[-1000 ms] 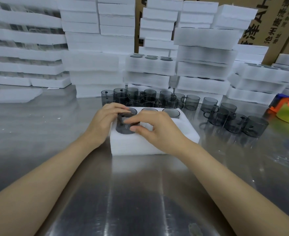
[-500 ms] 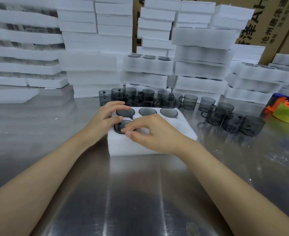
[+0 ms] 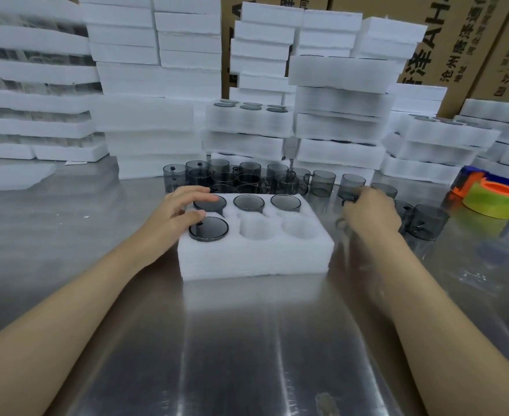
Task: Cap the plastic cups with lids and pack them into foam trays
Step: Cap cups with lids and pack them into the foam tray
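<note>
Watching the head cam feed from my desk here; the left hand (image 3: 181, 214) lies on the far left corner of the foam tray (image 3: 256, 259), fingers loose and spread, not gripping anything; the fingertips sit on the dark top of the far-left cup (image 3: 210, 203), and the thumb is right at the far edge of the near-left cup (image 3: 208, 229). Both of those are sunk in their pockets, tops about level with the foam; two more seated cups (image 3: 248, 202) fill the row to the right of the left hand's fingers. That makes four in the tray; the two open pockets (image 3: 256, 229) are on the near side, between my two hands.

The right hand (image 3: 370, 211) is off the tray, just past its right edge, in among the loose cups (image 3: 427, 220) on the table; its fingers look curled toward a smoky cup by the fingertips, but it's smeared with blur, so honestly I can't tell if it has hold of one or not.

Beyond the left hand's fingertips there's a crowd of grey cups with handles (image 3: 247, 175); behind those, stacks of white foam (image 3: 157, 85) and cardboard boxes (image 3: 457, 40). Well to the right of the right hand sits a tape dispenser (image 3: 493, 199), yellow-green roll and orange core; everything is on a shiny metal table (image 3: 247, 340).
</note>
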Tool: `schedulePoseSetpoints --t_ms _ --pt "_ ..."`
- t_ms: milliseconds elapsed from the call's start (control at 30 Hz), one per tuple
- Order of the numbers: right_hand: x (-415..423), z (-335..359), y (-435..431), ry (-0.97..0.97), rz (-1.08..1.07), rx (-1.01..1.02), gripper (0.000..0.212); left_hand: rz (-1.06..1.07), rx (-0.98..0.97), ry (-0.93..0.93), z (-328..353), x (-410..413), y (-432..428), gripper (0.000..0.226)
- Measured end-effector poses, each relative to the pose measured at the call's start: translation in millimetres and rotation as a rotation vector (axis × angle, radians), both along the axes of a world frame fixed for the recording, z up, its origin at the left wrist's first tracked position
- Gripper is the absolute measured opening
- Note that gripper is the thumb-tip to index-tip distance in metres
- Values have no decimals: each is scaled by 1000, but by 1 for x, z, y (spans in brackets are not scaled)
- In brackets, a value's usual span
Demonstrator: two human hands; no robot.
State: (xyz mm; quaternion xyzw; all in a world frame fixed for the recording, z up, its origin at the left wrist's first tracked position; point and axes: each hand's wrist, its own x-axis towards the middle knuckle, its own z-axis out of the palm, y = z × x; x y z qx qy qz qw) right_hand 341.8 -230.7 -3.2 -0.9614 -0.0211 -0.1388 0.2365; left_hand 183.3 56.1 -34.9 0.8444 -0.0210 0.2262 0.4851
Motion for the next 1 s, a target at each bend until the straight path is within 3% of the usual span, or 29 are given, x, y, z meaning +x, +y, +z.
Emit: schedulePoseSetpoints --t_ms 200,300,467,767,900,1000 --pt "-4 3 3 30 51 -32 33 -16 -24 -12 1 0 -2 35" --pt "-6 9 7 39 96 10 41 -23 -25 -4 1 0 -1 30" --pt "-13 11 10 -59 71 -24 40 -10 -22 -18 1 0 -3 26" --pt "-6 2 8 79 107 -123 41 -18 -19 -20 -2 3 3 24" --pt "-6 1 8 113 93 -71 23 -22 -22 -18 -3 3 3 24" --pt "-9 4 12 21 119 63 38 -31 -27 -20 -2 2 3 26"
